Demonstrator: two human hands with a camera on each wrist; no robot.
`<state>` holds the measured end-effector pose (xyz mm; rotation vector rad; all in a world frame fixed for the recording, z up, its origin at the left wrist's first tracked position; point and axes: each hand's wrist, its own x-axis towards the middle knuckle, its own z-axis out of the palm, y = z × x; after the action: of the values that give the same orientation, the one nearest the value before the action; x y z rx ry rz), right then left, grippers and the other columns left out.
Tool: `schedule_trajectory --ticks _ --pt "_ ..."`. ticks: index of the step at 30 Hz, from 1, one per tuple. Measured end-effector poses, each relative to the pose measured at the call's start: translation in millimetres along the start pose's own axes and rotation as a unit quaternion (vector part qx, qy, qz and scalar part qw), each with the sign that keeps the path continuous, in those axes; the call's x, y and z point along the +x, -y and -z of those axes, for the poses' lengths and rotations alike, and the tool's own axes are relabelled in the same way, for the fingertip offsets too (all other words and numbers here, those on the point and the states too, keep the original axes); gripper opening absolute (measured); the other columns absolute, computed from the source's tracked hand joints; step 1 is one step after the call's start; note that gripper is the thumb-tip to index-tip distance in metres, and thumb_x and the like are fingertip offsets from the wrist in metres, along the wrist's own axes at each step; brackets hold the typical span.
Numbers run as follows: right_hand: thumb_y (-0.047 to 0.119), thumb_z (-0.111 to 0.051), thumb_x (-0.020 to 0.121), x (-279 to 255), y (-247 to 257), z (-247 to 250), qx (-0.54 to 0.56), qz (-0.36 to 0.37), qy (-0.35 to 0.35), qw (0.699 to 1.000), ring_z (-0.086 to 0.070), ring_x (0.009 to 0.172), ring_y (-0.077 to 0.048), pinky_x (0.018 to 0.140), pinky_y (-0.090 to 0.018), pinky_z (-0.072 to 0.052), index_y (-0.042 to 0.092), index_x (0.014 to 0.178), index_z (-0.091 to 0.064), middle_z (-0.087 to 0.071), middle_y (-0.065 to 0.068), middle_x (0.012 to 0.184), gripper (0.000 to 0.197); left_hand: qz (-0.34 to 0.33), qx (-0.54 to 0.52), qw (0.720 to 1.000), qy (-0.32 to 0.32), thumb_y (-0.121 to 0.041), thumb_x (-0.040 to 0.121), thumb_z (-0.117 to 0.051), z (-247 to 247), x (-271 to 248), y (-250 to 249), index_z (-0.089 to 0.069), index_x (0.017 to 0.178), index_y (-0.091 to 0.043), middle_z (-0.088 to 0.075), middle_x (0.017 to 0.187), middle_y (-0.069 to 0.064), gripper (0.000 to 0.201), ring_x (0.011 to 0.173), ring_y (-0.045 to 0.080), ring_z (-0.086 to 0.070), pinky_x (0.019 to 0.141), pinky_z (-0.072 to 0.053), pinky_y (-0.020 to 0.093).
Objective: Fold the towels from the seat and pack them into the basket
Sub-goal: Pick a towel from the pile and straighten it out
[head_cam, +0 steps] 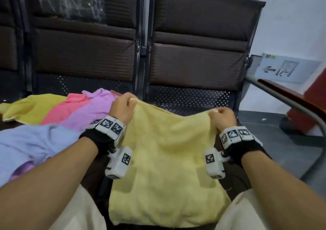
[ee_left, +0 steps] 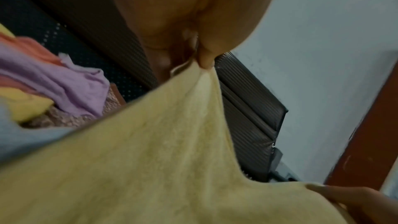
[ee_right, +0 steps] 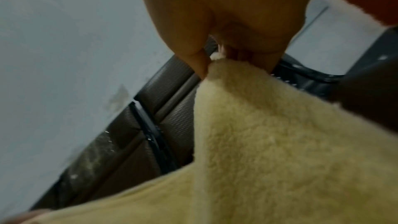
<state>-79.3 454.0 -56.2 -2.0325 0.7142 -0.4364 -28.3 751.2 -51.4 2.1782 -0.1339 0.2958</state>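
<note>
A pale yellow towel (head_cam: 165,168) hangs spread between my two hands, its lower part draped over my lap. My left hand (head_cam: 123,106) pinches its far left corner; the left wrist view shows thumb and fingers closed on that corner of the towel (ee_left: 150,151). My right hand (head_cam: 222,117) pinches the far right corner, seen close in the right wrist view where the towel (ee_right: 269,142) falls away from the fingertips. On the seat to the left lie more towels: yellow (head_cam: 33,108), pink (head_cam: 68,106), purple (head_cam: 95,106) and light blue (head_cam: 33,143). No basket is in view.
A row of dark brown padded chairs (head_cam: 197,49) stands straight ahead against a pale wall. A clear plastic bag (head_cam: 70,0) rests on the chair at upper left. A metal armrest (head_cam: 289,99) runs along the right, with grey floor (head_cam: 275,134) below it.
</note>
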Motion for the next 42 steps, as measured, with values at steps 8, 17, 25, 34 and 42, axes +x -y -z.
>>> schedule_trajectory --ticks 8,17,25,34,42 --pt "-0.001 -0.046 0.089 -40.8 46.1 -6.9 0.248 0.02 0.293 0.923 -0.058 0.053 -0.013 0.046 -0.023 -0.05 0.003 0.086 -0.069 -0.061 -0.007 0.066 0.023 0.017 -0.185 0.982 0.031 -0.015 0.09 -0.055 -8.2 -3.4 -14.5 -0.068 0.089 -0.025 -0.056 0.062 -0.002 0.016 0.048 0.012 -0.044 0.049 -0.038 0.024" --pt "0.001 -0.051 0.093 -41.5 29.8 -10.3 0.012 0.152 0.341 0.928 -0.069 0.085 -0.022 0.078 -0.031 -0.059 0.006 0.1 -0.066 -0.066 -0.012 0.087 0.017 0.086 -0.184 0.976 0.081 -0.007 0.091 -0.048 -13.6 -6.3 -13.4 -0.068 0.099 -0.015 -0.066 0.092 0.009 0.023 0.08 0.021 -0.06 0.074 -0.05 0.033" --pt "0.026 -0.058 0.088 -49.6 50.0 -17.2 0.028 0.35 0.234 0.907 -0.055 0.07 -0.007 0.065 -0.022 -0.044 0.016 0.075 -0.06 -0.06 0.005 0.076 0.017 0.078 -0.182 0.974 0.11 -0.009 0.093 -0.05 -15.8 -13.2 -21.0 -0.067 0.101 -0.017 -0.068 0.096 0.015 0.021 0.078 0.023 -0.061 0.074 -0.052 0.033" --pt "0.032 -0.071 0.082 -60.5 44.4 -54.2 -0.041 0.318 0.258 0.911 -0.064 0.076 -0.011 0.073 -0.031 -0.054 0.02 0.087 -0.068 -0.069 0.003 0.079 0.013 0.053 -0.233 0.947 0.216 -0.004 0.089 -0.059 -21.8 -24.9 -32.7 -0.067 0.104 -0.008 -0.07 0.097 0.019 0.017 0.079 0.02 -0.066 0.066 -0.055 0.024" --pt "0.032 -0.077 0.076 -56.6 41.4 -60.1 -0.017 0.292 0.237 0.926 -0.047 0.047 0.006 0.049 -0.01 -0.037 0.026 0.077 -0.048 -0.054 0.011 0.056 0.03 0.102 -0.313 0.908 0.259 -0.005 0.093 -0.05 -18.0 -28.0 -38.5 -0.068 0.101 -0.002 -0.064 0.059 0.002 0.02 0.051 0.006 -0.059 0.046 -0.048 0.016"
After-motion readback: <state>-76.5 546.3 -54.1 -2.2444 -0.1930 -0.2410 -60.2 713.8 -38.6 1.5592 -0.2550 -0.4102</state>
